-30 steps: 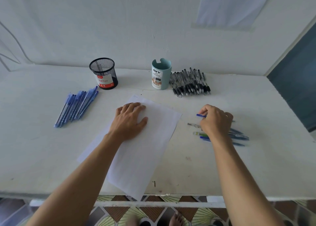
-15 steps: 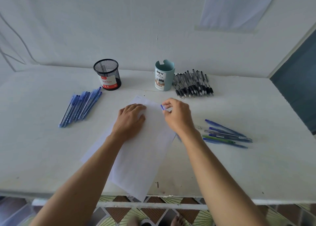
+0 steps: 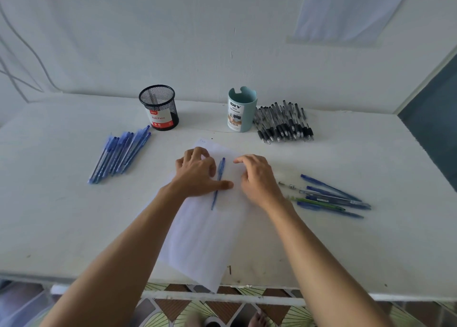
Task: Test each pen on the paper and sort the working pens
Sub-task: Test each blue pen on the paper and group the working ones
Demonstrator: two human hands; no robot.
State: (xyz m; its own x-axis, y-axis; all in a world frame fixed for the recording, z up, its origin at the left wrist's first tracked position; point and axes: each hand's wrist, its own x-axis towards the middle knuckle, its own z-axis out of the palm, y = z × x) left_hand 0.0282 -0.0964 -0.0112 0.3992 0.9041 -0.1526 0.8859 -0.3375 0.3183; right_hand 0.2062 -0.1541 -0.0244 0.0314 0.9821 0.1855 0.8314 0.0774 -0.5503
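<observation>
since 0.5 s ago, blue pen (image 3: pixel 218 182) lies on paper (image 3: pixel 202 240); left hand (image 3: pixel 197 173) thumb pins it, right hand (image 3: pixel 257 178) released. light, stiff, rolls; grip mid-barrel.

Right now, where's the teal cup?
Head view: the teal cup stands at the table's back, centre-right, touching the black pens on its right, mesh cup off left.

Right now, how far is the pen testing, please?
Hardly begun. Done: only faint marks near the paper's far corner; I see no pens in the mesh cup or the teal organizer. In hand: one blue pen lies on the paper between the left hand and right hand. Left: three groups of pens.
</observation>
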